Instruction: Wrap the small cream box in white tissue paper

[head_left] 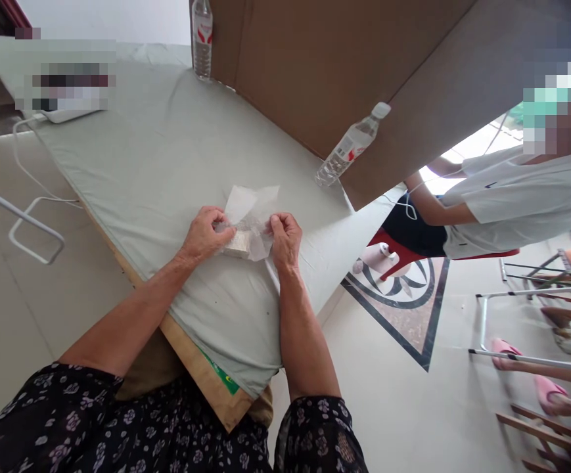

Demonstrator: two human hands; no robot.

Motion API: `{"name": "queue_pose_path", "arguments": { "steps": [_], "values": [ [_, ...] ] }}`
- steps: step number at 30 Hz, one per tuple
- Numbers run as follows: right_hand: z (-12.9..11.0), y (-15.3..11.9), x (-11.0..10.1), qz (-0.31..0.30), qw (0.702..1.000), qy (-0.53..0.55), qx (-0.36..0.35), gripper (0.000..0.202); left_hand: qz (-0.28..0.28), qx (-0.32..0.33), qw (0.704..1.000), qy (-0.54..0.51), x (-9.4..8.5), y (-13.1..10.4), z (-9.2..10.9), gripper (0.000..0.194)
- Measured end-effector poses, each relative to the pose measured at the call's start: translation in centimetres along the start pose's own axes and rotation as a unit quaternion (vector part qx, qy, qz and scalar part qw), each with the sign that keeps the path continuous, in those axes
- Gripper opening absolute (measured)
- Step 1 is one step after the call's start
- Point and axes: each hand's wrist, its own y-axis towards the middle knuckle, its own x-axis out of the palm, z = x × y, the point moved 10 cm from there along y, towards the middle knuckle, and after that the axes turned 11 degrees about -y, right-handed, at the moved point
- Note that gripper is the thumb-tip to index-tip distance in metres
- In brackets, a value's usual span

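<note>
Work location: on the cloth-covered desk (132, 151), near the front corner. Between both hands: a small pale block (236, 246), partly covered by a thin translucent wrap (253, 200), flared out at the far side. Left hand (207, 231): closed on the wrap at the left edge of the block, thumb toward the top face. Right hand (286, 238): pinching the right side of the wrap between thumb and fingers.

Labels: beyond the hands, beside a large brown cardboard panel (309, 72), two clear bottles, a far bottle (203, 49) and a near bottle (349, 150), the latter slanted in view. White label with red motif on both; barcode-like patch on the near one; lettering too small to read. At the front corner, below the cloth edge: green print (219, 371) with a yellow mark, illegible. To the right: a seated person in a white shirt (516, 197), small dark swoosh-like mark on the sleeve.
</note>
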Motion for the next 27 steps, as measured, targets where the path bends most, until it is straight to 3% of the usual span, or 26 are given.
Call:
{"name": "queue_pose_path", "arguments": {
  "steps": [4,6,9,13,15,20,24,27],
  "values": [
    [1.3,0.8,-1.2,0.039,0.999,-0.032,0.015,0.013,0.08,-0.006,0.997,0.007,-2.7,0.6,-0.9,0.009],
    [2.3,1.3,-1.9,0.056,0.997,-0.05,0.023,0.014,0.131,0.027,0.989,0.067,-4.2,0.9,-0.6,0.007],
    [3.2,1.9,-2.8,0.084,0.99,-0.107,0.03,0.017,0.162,0.032,0.972,0.165,-5.1,1.2,-0.8,0.009],
    [1.3,1.4,-4.3,0.133,0.979,-0.155,-0.017,0.027,0.181,0.006,0.962,0.205,-5.5,1.1,-0.9,0.021],
    [-0.3,0.8,-4.4,0.118,0.982,-0.14,-0.048,0.031,0.163,0.048,0.97,0.175,-4.9,0.8,0.4,0.026],
    [-2.0,-1.1,-1.2,-0.072,0.987,-0.13,-0.066,0.05,0.042,0.158,0.98,0.116,-1.9,-0.4,3.8,0.025],
    [-2.7,-2.2,-0.6,-0.104,0.977,-0.17,-0.074,0.047,0.001,0.138,0.987,0.078,-1.4,-0.8,4.0,0.043],
    [-4.7,-3.7,-0.5,-0.162,0.971,-0.12,-0.125,0.036,-0.044,0.087,0.994,-0.043,-1.3,-0.6,3.3,0.055]
  ]
}}
